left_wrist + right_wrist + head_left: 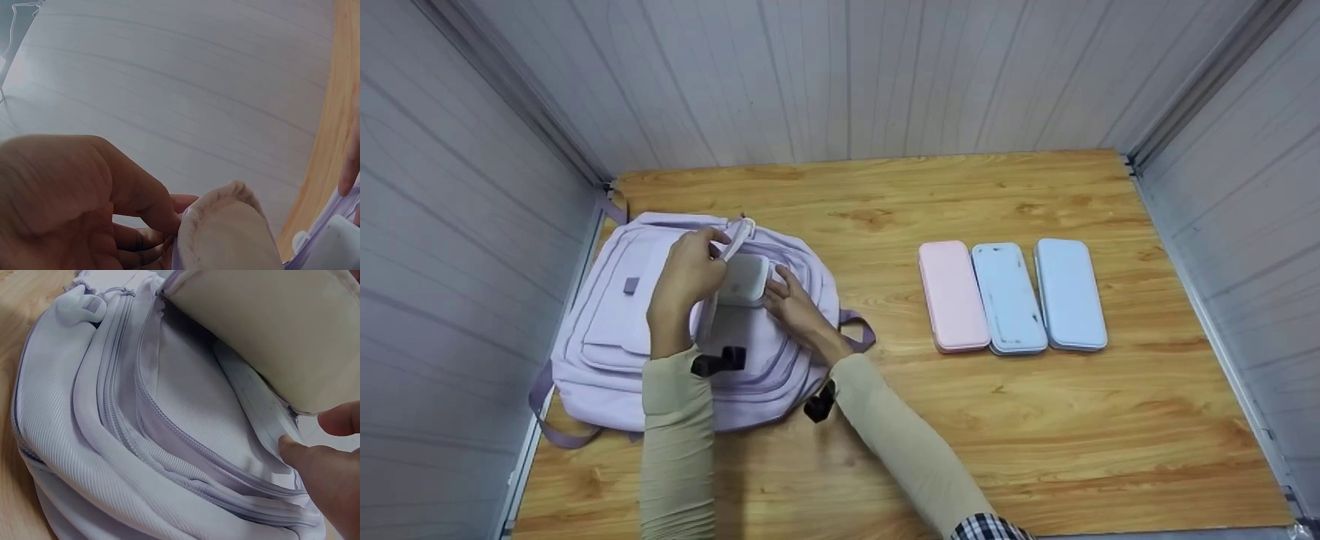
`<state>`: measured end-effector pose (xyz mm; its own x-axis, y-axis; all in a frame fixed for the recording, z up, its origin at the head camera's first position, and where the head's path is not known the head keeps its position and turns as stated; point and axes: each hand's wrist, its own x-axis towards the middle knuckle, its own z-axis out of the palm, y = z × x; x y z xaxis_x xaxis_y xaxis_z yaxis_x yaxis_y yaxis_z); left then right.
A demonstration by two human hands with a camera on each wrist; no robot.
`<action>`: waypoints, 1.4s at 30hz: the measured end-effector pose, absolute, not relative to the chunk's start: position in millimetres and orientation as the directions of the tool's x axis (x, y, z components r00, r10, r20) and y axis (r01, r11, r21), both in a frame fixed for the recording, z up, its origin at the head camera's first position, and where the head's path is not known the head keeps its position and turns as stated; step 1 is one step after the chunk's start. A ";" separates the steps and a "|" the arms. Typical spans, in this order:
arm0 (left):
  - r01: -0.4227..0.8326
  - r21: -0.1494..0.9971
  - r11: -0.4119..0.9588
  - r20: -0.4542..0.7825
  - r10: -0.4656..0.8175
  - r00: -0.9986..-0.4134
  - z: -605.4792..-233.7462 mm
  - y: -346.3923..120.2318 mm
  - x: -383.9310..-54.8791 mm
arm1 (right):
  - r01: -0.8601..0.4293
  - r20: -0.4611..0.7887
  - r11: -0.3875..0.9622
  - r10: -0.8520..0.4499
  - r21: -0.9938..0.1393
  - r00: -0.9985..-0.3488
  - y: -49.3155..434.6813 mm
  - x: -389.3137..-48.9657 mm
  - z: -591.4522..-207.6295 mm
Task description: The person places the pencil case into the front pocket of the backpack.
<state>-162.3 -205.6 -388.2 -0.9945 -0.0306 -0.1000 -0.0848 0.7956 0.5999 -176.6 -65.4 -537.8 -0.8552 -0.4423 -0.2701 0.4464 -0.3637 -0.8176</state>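
Observation:
A lavender backpack point(660, 300) lies at the left of the table, its front compartment unzipped. My left hand point(690, 270) pinches the edge of the lifted flap, whose cream lining point(225, 236) faces the left wrist camera. Inside the opening sits a white case point(744, 281) with rounded corners; only its end shows in the head view, and its long side in the right wrist view. My right hand point(795, 304) is at the case's right end. In the right wrist view one fingertip point(288, 445) touches the case and another finger stands apart from it.
To the right, a pink case point(955, 296), a scuffed light blue case point(1009, 298) and a plain light blue case point(1071, 294) lie side by side on the wooden table point(870, 465). Pale panel walls point(877, 82) enclose the back and both sides. Purple straps point(859, 330) stick out from the backpack.

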 end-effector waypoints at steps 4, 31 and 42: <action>-0.076 0.597 0.799 -0.091 -0.026 -0.996 -389.4 -206.6 -161.9 | 0.437 -0.267 -0.336 -0.446 -0.834 -0.854 -62.9 -176.0 -536.7; -0.084 0.615 0.784 -0.095 -0.033 -0.995 -387.0 -207.0 -158.2 | -0.107 0.098 0.042 -0.181 -0.993 -0.979 16.9 -167.8 -527.0; -0.084 0.615 0.784 -0.090 -0.036 -0.995 -388.8 -208.4 -159.1 | -0.179 0.168 0.101 -0.114 -0.979 -0.979 65.3 -145.3 -504.1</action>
